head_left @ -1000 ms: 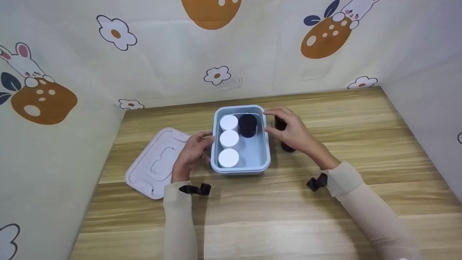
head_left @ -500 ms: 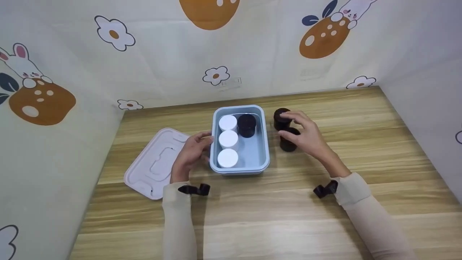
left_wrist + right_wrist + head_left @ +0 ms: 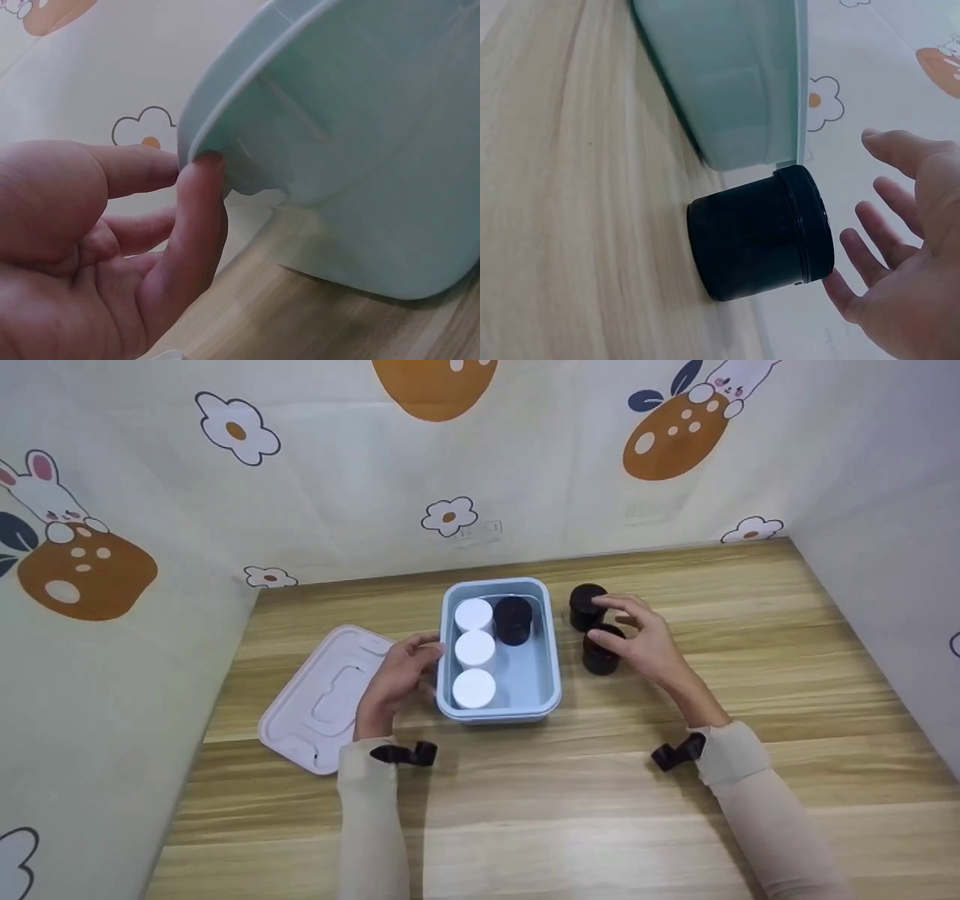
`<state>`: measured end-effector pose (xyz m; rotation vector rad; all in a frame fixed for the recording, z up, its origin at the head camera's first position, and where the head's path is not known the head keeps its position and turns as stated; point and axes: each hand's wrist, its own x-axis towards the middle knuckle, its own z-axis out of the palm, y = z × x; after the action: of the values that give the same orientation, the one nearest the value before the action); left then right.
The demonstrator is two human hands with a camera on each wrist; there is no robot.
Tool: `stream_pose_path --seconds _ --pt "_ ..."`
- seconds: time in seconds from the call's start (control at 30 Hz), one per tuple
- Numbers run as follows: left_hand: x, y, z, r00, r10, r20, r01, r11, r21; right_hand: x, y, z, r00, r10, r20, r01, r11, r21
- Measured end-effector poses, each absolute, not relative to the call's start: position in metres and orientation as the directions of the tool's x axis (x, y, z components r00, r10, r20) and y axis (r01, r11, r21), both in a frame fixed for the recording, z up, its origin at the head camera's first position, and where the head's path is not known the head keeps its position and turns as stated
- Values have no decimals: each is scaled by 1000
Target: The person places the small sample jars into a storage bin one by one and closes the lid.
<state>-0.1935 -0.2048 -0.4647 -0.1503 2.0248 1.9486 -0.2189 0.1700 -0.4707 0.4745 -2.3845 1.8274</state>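
Note:
My left hand (image 3: 394, 679) pinches the left rim of a light blue plastic box (image 3: 555, 660); in the left wrist view its fingertips (image 3: 202, 166) are right at the rim. Inside the box, three jars with white lids (image 3: 474, 688) line the left side, and a black jar (image 3: 514, 622) stands at the back right. Two more black jars stand on the table right of the box, one farther back (image 3: 586, 607), one nearer (image 3: 598, 661). Over these my right hand (image 3: 656, 645) hovers, fingers loosely bent and parted, holding nothing. In the right wrist view a lidded black jar (image 3: 757, 236) stands beside its fingertips.
A pale lid (image 3: 307, 709) lies flat on the wooden table (image 3: 570, 810), left of the box and partly behind the left hand. A patterned wall covering (image 3: 337, 495) closes off the back and both sides.
My right hand has left the box's right rim and moved right, over the two black jars outside, uncovering them. The left hand has stayed at the box.

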Motion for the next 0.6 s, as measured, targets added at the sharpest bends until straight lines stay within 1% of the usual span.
stream_pose_path --seconds 0.1,0.27,0.47,0.6 --pt "-194 -203 -464 -939 149 -311 -307 44 951 -220 172 -473 -954 -169 249 -281 207 -937" --pt "-195 -203 -464 -939 134 -318 -315 43 948 -223 175 -478 -963 -182 199 -234 201 -951" --pt "-195 -203 -464 -939 134 -317 -312 61 948 -225 182 -485 -971 -223 90 -145 245 -959" --pt "-194 -202 -464 -939 123 -321 -317 51 947 -226 185 -490 -965 -250 80 -145 256 -956"
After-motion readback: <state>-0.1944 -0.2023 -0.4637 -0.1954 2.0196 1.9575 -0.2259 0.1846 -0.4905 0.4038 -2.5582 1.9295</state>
